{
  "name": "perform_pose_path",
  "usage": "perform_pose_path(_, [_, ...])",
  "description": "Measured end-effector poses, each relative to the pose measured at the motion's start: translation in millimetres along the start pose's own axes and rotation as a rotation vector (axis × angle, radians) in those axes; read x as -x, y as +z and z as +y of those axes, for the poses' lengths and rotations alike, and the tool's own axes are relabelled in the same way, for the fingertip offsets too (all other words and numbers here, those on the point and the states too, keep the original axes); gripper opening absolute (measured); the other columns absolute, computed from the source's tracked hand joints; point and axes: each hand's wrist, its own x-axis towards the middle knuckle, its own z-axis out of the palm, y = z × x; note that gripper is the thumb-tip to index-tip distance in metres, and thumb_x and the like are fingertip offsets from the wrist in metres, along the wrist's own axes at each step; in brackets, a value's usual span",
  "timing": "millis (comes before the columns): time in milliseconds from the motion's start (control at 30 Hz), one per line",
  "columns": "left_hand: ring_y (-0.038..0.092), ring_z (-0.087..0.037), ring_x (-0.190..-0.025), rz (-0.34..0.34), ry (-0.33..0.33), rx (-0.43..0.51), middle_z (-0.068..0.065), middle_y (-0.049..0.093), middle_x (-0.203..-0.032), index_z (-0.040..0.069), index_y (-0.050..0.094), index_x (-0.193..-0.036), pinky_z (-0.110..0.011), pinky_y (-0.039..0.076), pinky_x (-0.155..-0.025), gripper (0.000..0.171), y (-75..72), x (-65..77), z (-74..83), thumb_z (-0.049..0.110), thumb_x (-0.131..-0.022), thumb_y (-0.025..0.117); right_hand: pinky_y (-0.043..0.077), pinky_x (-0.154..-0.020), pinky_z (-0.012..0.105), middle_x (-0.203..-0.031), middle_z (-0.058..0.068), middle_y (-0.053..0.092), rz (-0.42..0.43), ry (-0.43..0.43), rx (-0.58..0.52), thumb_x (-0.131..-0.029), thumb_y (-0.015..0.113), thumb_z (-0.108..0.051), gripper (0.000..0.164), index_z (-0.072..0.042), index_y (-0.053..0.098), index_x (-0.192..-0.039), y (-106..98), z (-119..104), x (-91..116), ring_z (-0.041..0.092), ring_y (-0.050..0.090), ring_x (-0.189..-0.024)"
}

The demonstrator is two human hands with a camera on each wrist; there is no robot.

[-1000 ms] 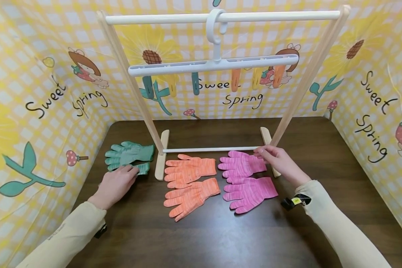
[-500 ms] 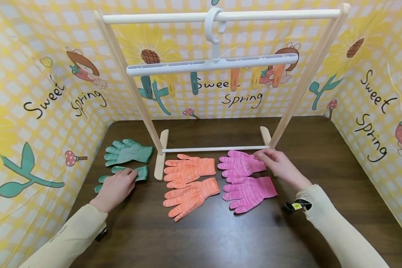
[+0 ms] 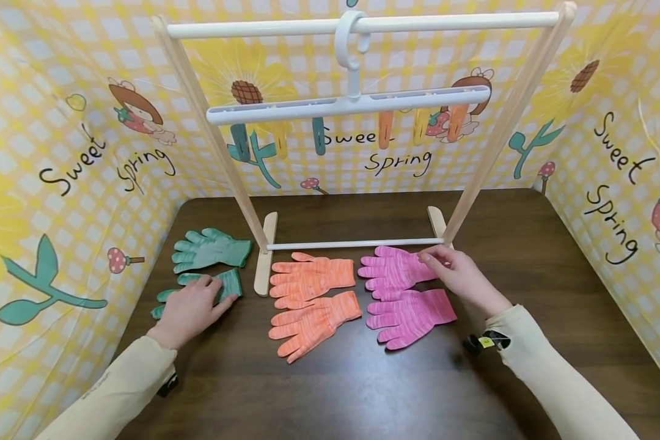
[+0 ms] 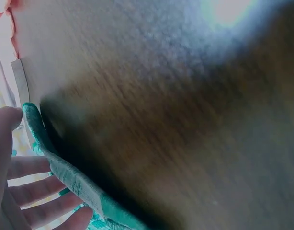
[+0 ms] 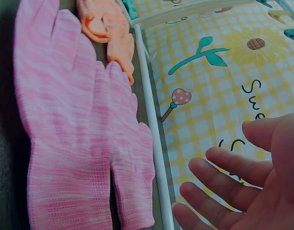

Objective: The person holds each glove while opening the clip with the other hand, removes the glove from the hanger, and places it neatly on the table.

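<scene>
My left hand (image 3: 189, 308) rests on the nearer green glove (image 3: 230, 285), hiding its middle; its cuff and some fingertips show. In the left wrist view my fingers are extended and spread along that glove, thumb apart from them. The other green glove (image 3: 211, 249) lies flat just behind. On the right side, my right hand (image 3: 462, 275) is beside the cuff of the farther pink glove (image 3: 390, 269). The right wrist view has its fingers loosely bent with nothing between them. A second pink glove (image 3: 412, 315) lies in front, partly against the first.
Two orange gloves (image 3: 313, 324) lie mid-table between the green and pink pairs. Behind them stands a wooden rack with a white lower rod (image 3: 357, 244). From its top bar hangs a grey-white hanger (image 3: 308, 110) with several coloured clips (image 3: 385, 129). Patterned cloth walls surround the table.
My left hand has pulled the nearer green glove toward the front left, apart from the other, and its fingers have loosened and spread. My right hand stays by the pink cuff.
</scene>
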Motion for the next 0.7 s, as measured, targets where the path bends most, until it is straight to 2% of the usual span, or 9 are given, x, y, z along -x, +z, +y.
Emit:
perform_pose_path(233, [0.063, -0.038, -0.071, 0.04, 0.01, 0.013, -0.017, 0.063, -0.087, 0.001, 0.066, -0.097, -0.049, 0.047, -0.043, 0.022, -2.1, -0.3, 3.8, 0.022, -0.094, 0.074, 0.053, -0.092, 0.05, -0.119, 0.015, 0.072, 0.056, -0.052, 0.067, -0.108, 0.058, -0.025, 0.032, -0.001, 0.069, -0.126, 4, -6, 5, 0.031, 0.066, -0.107])
perform_pose_path(400, [0.062, -0.039, -0.073, 0.059, 0.014, 0.015, -0.018, 0.063, -0.089, 0.0, 0.067, -0.099, -0.048, 0.045, -0.041, 0.02, -3.6, -0.3, 8.7, 0.017, -0.092, 0.076, 0.055, -0.087, 0.046, -0.119, 0.015, 0.071, 0.062, -0.065, 0.086, -0.108, 0.059, -0.022, 0.031, -0.001, 0.069, -0.127, 7, -5, 9, 0.029, 0.066, -0.103])
perform_pose_path(533, [0.063, -0.038, -0.076, 0.166, 0.034, 0.048, -0.017, 0.064, -0.091, 0.0, 0.069, -0.101, -0.049, 0.049, -0.044, 0.02, -2.0, -2.0, 17.7, 0.016, -0.092, 0.075, 0.055, -0.088, 0.051, -0.121, 0.017, 0.07, 0.089, -0.092, 0.119, -0.106, 0.061, -0.019, 0.03, 0.001, 0.068, -0.128, 10, -4, 11, 0.032, 0.066, -0.103])
perform_pose_path(633, [0.066, -0.036, -0.082, 0.259, 0.053, 0.087, -0.017, 0.068, -0.096, 0.0, 0.071, -0.106, -0.05, 0.054, -0.052, 0.022, -1.7, -6.9, 30.3, 0.017, -0.094, 0.073, 0.054, -0.092, 0.055, -0.121, 0.018, 0.07, 0.125, -0.115, 0.146, -0.106, 0.061, -0.019, 0.03, 0.002, 0.068, -0.128, 13, -4, 14, 0.033, 0.065, -0.106])
perform_pose_path(700, [0.067, -0.036, -0.087, 0.294, 0.048, 0.118, -0.017, 0.069, -0.101, 0.0, 0.071, -0.111, -0.051, 0.057, -0.06, 0.024, -3.0, -11.0, 40.5, 0.019, -0.095, 0.072, 0.052, -0.095, 0.056, -0.122, 0.018, 0.069, 0.156, -0.133, 0.167, -0.107, 0.06, -0.019, 0.03, 0.001, 0.068, -0.127, 15, -4, 15, 0.035, 0.064, -0.11])
